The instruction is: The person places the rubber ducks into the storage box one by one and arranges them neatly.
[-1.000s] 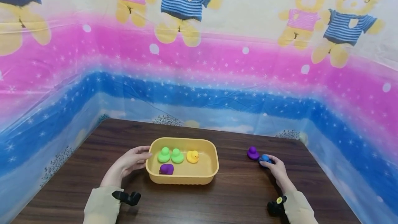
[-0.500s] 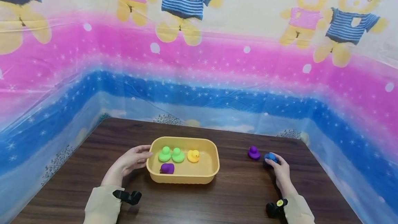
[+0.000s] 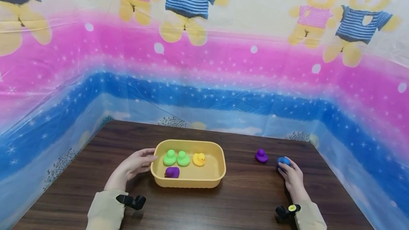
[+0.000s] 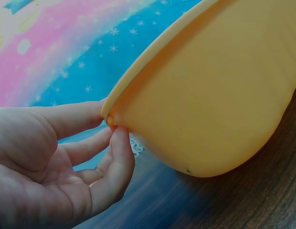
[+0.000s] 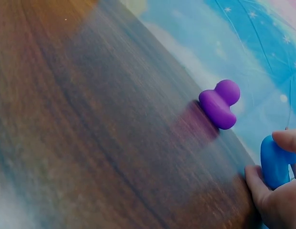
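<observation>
While the right grip (image 3: 291,177) pinches the blue duck (image 3: 283,160) between thumb and fingers, a purple duck (image 3: 261,156) stands on the bench (image 3: 246,198) just left of it. Well left, the left grip (image 3: 138,163) pinches the rim of the yellow tub (image 3: 188,184), which holds four ducks (image 3: 183,159). Judged step: securing the blue duck. The next move calls for a steady pinch, clear of its purple neighbour.
</observation>
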### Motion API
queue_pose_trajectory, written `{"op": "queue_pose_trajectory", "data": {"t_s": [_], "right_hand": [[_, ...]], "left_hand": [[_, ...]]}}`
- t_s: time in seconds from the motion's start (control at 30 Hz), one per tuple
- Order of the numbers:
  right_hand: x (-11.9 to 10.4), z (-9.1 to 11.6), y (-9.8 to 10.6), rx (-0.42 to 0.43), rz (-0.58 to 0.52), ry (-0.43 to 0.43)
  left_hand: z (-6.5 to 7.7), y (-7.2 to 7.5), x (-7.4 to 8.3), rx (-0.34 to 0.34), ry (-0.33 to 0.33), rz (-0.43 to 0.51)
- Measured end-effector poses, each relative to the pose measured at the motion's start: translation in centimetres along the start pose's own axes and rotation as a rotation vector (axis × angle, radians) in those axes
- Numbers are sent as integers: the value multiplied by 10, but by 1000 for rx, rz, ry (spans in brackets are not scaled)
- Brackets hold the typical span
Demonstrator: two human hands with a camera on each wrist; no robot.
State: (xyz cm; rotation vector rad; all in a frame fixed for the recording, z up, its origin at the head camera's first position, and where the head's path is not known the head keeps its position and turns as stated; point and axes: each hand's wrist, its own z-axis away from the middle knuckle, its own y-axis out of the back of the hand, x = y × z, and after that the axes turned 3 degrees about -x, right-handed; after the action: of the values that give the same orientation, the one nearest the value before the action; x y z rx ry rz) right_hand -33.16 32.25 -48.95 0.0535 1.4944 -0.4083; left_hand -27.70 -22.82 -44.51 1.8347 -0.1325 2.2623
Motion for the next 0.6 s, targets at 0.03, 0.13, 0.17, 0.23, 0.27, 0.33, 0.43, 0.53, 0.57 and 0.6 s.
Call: {"op": "queue_pose_trajectory", "data": {"t_s": [0.03, 0.13, 0.17, 0.23, 0.27, 0.33, 0.43, 0.53, 0.57, 0.6], "right_hand": [[0, 1, 0, -2, -13, -5], [0, 2, 1, -17, -32, -18], [0, 2, 1, -15, -43, -21], [0, 2, 0, -8, -49, -27], [0, 2, -1, -6, -46, -30], [0, 1, -2, 4, -49, -27], [0, 2, -3, 7, -48, -22], [0, 2, -3, 13, -67, -20], [0, 2, -3, 14, -67, -24], [-1, 2, -3, 13, -69, -27]], "left_hand": [[0, 0, 0, -1, 0, 1], [0, 0, 0, -3, -3, 2], [1, 0, 0, -5, -4, 2], [1, 0, 0, -6, -7, 2], [1, 0, -1, -5, -7, 1], [1, 0, 0, -3, -8, 0], [1, 0, 0, -1, -9, -1], [2, 1, 0, 0, -10, -3], [2, 1, 0, -1, -12, -4], [2, 1, 0, -1, -11, -4]]}}
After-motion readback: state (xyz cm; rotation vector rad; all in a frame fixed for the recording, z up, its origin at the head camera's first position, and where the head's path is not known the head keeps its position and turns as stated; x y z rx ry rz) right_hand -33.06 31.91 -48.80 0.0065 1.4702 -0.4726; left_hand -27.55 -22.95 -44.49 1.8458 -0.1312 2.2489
